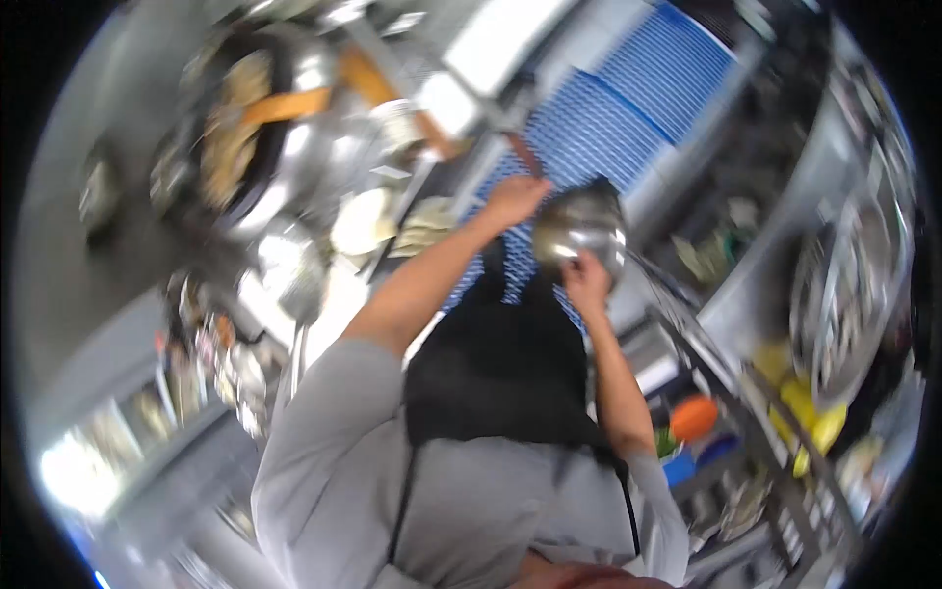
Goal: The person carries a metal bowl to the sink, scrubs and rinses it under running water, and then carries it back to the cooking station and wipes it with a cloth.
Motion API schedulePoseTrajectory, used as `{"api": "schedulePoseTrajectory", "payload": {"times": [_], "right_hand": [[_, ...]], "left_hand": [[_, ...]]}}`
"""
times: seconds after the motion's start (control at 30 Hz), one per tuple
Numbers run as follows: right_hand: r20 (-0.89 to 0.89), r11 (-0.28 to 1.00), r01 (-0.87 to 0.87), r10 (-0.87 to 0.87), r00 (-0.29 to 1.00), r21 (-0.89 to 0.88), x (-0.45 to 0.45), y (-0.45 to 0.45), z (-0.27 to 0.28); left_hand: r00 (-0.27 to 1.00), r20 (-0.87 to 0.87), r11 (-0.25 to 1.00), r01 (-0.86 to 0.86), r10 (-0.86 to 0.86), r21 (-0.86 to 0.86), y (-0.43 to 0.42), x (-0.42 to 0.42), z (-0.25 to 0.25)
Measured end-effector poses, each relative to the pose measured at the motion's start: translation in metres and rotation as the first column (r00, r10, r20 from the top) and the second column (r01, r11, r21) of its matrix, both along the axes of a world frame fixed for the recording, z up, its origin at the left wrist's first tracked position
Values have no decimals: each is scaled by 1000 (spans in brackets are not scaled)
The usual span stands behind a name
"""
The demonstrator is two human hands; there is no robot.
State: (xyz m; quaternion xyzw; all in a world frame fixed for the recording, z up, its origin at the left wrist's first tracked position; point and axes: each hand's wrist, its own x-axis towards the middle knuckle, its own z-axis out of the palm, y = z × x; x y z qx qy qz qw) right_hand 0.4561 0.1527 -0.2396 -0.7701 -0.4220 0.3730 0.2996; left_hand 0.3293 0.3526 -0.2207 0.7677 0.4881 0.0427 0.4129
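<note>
My right hand (587,285) is closed on the near side of a shiny round metal bowl (574,231), held in front of my black apron (500,383). My left hand (517,201) reaches forward to the left of the bowl, its fingers curled at the end of a brown handle (524,154). Motion blur hides what the handle belongs to. Beneath both hands lies a blue patterned floor mat (599,123). Pale rounded food pieces (363,222) rest on the counter left of my left forearm.
On the left counter, a large pan (270,182) holds brown food, with an orange strip across it. A white container (395,126) stands nearby. At right are a metal basin (775,255), an orange round item (694,418) and yellow items (810,422) by a rack.
</note>
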Motion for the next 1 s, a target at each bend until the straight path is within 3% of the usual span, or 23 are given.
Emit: {"api": "schedulePoseTrajectory", "payload": {"times": [0.03, 0.07, 0.13, 0.17, 0.2, 0.27, 0.3, 0.33, 0.37, 0.4, 0.43, 0.47, 0.5, 0.53, 0.6, 0.67, 0.7, 0.73, 0.77, 0.87, 0.97, 1.0], "right_hand": [[86, 998, -42, 47, 995, -53, -5, 3, 9], [122, 993, -51, 38, 992, 104, -11, 1, 0], [83, 973, -118, 104, 991, 198, -15, 1, 3], [59, 969, -124, 114, 992, 215, -16, 3, 2], [2, 962, -162, 165, 986, 218, -13, 4, 1], [-123, 936, -250, 287, 950, 248, -1, 13, 8], [-229, 923, -364, 384, 894, 127, 14, 22, 13], [-117, 961, -178, 206, 972, 214, 18, 19, -4], [-384, 976, -85, 158, 910, 202, 38, 28, -31], [-312, 964, 165, -95, 945, 207, 57, 35, -53], [-241, 887, 400, -346, 907, 232, 80, 42, -77], [172, 778, 539, -608, 775, 323, 107, 43, -115], [322, 700, 662, -713, 623, 269, 138, 45, -116], [466, 581, 810, -739, 486, 77, 163, 48, -111], [782, 282, 925, -622, -26, 255, 218, 35, -213], [640, -80, 997, -764, -76, 23, 241, 39, -165], [556, -114, 989, -830, -43, -93, 249, 40, -145], [464, -132, 969, -886, -20, -211, 256, 39, -137], [485, -133, 968, -874, -15, -210, 260, 35, -156], [364, 164, 943, -892, 268, -291, 259, 15, -183], [236, 362, 923, -893, 383, -129, 229, 23, -201], [19, 333, 926, -940, 342, -180, 219, 28, -193]], "left_hand": [[998, -34, 990, 39, -44, -136, -5, 17, -4], [992, -74, 960, 77, -100, -268, -6, 25, -9], [938, -289, 981, 175, -191, -81, -10, 34, 4], [945, -297, 990, 118, -135, -73, -5, 23, -13], [900, -417, 992, 104, -126, -76, 1, 21, -18], [871, -486, 997, 60, -74, -43, -1, 17, -7], [867, -494, 997, 70, -68, -14, -2, 11, -8], [863, -501, 997, 77, -59, 17, -3, 4, -10], [879, -475, 995, 71, -33, 64, -6, -4, -14], [895, -446, 992, 62, -6, 112, -10, -13, -21], [910, -414, 986, 50, 22, 161, -14, -21, -26], [933, -360, 977, 59, 19, 205, -18, -29, -29], [953, -303, 966, 64, 16, 252, -22, -37, -31], [970, -244, 951, 67, 9, 300, -25, -44, -32], [975, -221, 945, 83, -12, 315, -29, -52, -26], [982, -187, 939, 87, -25, 332, -32, -61, -20], [986, -164, 936, 83, -28, 342, -33, -64, -16], [990, -141, 934, 77, -28, 350, -34, -67, -14], [986, -163, 931, 100, -44, 351, -34, -70, -14], [990, -131, 910, 96, -46, 402, -41, -74, -9], [980, -198, 918, 104, -29, 383, -48, -73, -4], [978, -203, 914, 116, -38, 388, -48, -74, -1]]}}
